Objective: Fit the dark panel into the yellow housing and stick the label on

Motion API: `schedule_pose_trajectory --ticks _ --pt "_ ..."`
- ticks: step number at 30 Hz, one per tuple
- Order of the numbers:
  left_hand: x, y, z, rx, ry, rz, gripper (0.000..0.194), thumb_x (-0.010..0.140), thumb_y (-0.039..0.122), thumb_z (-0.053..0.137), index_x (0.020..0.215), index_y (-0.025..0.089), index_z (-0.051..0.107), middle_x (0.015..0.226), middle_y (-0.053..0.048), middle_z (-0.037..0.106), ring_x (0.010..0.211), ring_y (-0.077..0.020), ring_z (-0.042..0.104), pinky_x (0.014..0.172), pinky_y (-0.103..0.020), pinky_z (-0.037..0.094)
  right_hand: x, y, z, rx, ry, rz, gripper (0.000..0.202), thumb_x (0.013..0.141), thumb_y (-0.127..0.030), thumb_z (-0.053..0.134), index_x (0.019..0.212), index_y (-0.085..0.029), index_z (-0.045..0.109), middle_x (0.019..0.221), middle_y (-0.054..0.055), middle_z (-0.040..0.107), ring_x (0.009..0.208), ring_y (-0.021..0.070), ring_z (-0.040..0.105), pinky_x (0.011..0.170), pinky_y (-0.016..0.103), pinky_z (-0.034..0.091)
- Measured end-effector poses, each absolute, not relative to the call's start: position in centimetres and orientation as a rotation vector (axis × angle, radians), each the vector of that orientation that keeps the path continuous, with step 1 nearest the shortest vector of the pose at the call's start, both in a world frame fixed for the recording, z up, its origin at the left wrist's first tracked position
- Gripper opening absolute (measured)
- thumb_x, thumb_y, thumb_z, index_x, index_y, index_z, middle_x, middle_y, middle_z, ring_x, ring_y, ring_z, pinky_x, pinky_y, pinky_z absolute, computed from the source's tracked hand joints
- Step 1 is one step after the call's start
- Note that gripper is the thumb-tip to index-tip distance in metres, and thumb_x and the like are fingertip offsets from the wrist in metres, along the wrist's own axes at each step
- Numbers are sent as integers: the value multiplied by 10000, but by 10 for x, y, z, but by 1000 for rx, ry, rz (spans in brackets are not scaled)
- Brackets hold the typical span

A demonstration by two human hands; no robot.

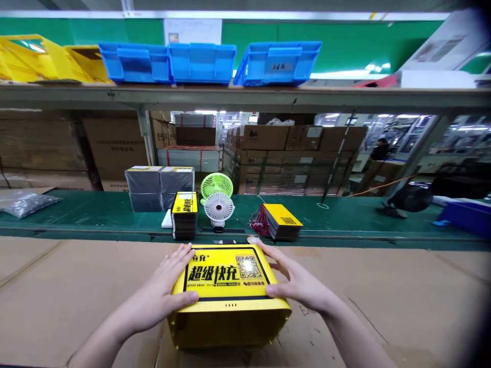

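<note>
Both hands, left hand and right hand, press flat with fingers spread (nothing gripped) on the yellow box at the worktop near edge.

Bright, even light; warped, vignetted edges

Small print on the yellow box is too blurred to read.

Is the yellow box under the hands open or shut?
Shut: the yellow box's printed top lies flat, with the left hand and right hand pressing its sides.
</note>
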State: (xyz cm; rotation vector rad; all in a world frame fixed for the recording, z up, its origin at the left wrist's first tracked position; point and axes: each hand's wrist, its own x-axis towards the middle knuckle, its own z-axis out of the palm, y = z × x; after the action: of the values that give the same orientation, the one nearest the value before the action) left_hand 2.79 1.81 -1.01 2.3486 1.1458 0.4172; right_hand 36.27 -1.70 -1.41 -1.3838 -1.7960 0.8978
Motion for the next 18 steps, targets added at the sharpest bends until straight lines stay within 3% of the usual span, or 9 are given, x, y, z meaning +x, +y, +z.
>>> schedule_pose_trajectory --ticks 3,6,9,12,18 --pt "38 14 -9 2416 1223 411 715 796 575 347 1381 274 68 1466 -7 10 1336 -239 6 1081 -461 88 355 9 -8 -1576 -1810 729 594 737 -463 553 1266 -220 437 1303 94 433 1001 229 550 852 377 464" --pt "62 10 -7 2514 1286 417 719 797 600 296 1382 224 117 1464 -40 41 1336 -245 10 1080 -461 66 328 22 -3 -1764 -1922 350 453 849 -440 358 1159 -176 557 1170 115 547 1030 239 528 904 398 408" --pt "87 9 -2 2606 1205 394 736 791 619 271 1381 204 128 1457 -69 89 1334 -257 31 1071 -489 38 293 12 -2 -1648 -2219 94 546 846 -447 374 1318 -172 362 1368 94 357 1267 260 280 1049 434 210" --pt "93 13 2 2647 1055 338 823 740 662 337 1383 209 93 1455 -72 95 1332 -266 51 1071 -486 57 276 -7 2 -1445 -2491 201 641 849 -496 345 1386 -218 129 1454 19 116 1331 208 99 1089 388 121" --pt "45 23 0 2544 1083 330 738 772 597 374 1378 278 98 1462 -14 76 1336 -223 76 1085 -430 105 316 -22 10 -1610 -2452 301 686 814 -593 332 1378 -246 152 1451 1 90 1330 238 85 1093 415 103"
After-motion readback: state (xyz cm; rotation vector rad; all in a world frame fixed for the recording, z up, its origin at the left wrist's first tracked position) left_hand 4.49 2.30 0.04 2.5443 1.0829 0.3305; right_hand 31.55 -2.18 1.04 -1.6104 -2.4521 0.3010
